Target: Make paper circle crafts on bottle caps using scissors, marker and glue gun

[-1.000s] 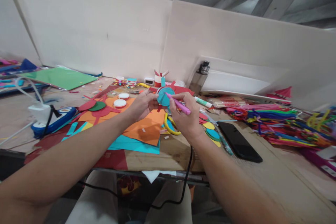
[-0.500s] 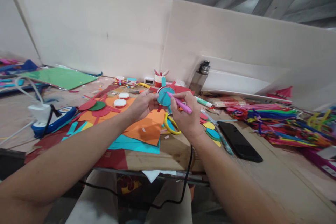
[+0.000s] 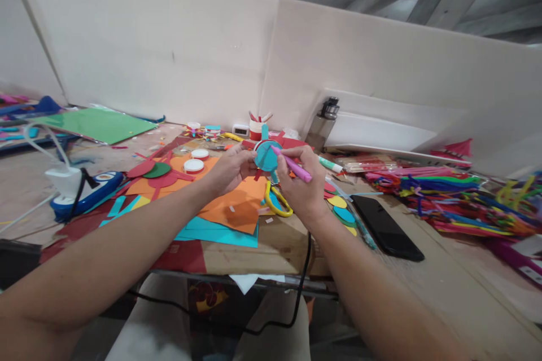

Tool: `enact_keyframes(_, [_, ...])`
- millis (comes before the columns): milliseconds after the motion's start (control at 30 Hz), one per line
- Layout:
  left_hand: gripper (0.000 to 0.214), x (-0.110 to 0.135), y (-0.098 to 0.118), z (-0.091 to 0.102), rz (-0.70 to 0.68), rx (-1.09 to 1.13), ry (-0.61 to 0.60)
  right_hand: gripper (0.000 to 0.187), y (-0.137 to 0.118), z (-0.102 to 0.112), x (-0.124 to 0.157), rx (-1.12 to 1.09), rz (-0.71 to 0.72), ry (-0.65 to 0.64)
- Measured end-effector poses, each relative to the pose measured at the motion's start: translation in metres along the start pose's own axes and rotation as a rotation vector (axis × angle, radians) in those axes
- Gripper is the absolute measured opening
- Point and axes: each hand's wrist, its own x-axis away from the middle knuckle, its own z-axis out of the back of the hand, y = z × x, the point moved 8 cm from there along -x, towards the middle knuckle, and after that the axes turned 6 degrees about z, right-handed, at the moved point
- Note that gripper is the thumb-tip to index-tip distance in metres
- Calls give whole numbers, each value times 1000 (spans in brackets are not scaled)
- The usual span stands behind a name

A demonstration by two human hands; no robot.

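Observation:
My left hand is closed on the left edge of a round blue paper disc, which has blue and red paper strips sticking out around its rim. In my right hand is a pink marker, its tip at the upper right of the disc's face. Whether the tip touches the paper I cannot tell. Just below the disc lie scissors with yellow handles. Orange paper and blue paper sheets are spread under my hands. A green-and-white marker lies beyond my right hand.
White round lids and red and green paper circles lie to the left. On the right are a black phone and pipe cleaners. A bottle stands by the board. A blue power strip sits at left.
The pink marker and my right hand have shifted very slightly to the right. The disc stays in almost the same place in my left hand.

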Motion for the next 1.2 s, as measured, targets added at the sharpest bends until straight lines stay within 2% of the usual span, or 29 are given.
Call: enact_keyframes(1200, [21,0,3,-1,-15,-7,14,3,-1,-2,0,-3,2,-16])
